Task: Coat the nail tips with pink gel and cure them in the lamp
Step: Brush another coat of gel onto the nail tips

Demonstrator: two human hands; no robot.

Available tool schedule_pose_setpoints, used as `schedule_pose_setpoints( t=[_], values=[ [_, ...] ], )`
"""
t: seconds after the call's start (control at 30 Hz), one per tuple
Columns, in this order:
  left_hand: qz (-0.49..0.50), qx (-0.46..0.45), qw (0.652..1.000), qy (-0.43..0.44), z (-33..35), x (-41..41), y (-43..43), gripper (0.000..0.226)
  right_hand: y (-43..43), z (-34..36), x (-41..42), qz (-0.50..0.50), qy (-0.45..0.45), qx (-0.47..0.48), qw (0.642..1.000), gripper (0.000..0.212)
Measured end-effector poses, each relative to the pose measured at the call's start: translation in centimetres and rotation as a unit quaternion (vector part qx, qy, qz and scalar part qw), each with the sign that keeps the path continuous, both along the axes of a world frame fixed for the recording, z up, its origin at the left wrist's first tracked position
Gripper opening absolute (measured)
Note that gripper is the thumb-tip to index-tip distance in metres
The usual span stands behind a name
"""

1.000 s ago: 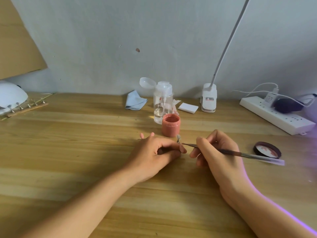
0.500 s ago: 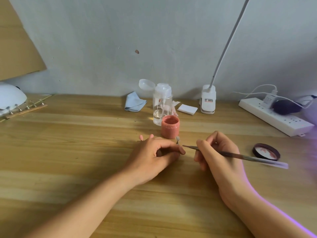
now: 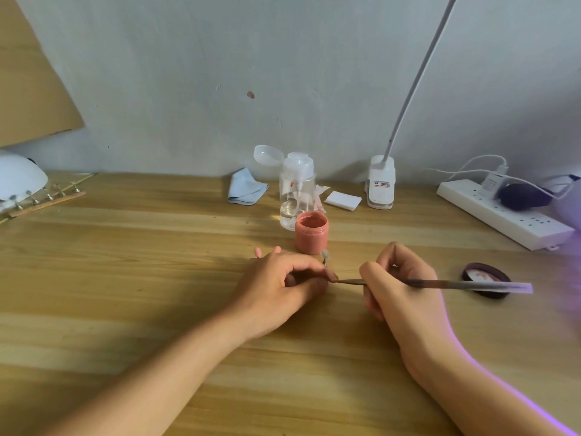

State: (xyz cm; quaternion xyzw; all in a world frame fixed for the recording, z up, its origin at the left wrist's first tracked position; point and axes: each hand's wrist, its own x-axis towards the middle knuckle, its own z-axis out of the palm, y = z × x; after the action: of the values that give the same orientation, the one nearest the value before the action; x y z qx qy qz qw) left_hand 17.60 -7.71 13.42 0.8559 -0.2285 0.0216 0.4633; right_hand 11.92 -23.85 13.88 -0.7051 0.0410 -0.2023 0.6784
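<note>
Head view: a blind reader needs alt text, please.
A right hand holds a brush, its tip at the fingertips of the left hand, which pinches a nail tip holder, before an open jar of pink gel on a wooden table.

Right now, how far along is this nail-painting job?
Done: the pink gel jar stands open, its lid set aside. In hand: the left hand seems to pinch the stand of a pale nail tip; the right hand holds the brush, tip near it. Left: curing; the lamp sits far left, a rack of tips outside it.
</note>
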Motion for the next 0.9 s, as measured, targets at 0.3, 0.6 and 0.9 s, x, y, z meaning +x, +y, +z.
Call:
schedule_pose_setpoints(
  t=[0.3,0.6,0.9],
  values=[
    [0.002,0.007,1.000,-0.009,-0.15,0.17,0.06,0.021,0.02,-0.06,-0.06,0.014,-0.005,0.005,1.000,0.034],
    [0.008,0.006,1.000,-0.014,-0.34,0.18,0.00,0.022,0.11,0.01,-0.11,0.036,-0.015,0.008,0.999,0.024],
    [0.013,0.004,1.000,-0.006,-0.13,0.03,-0.03,0.024,0.06,-0.10,-0.09,0.027,-0.021,0.005,0.999,0.024]
  ],
)
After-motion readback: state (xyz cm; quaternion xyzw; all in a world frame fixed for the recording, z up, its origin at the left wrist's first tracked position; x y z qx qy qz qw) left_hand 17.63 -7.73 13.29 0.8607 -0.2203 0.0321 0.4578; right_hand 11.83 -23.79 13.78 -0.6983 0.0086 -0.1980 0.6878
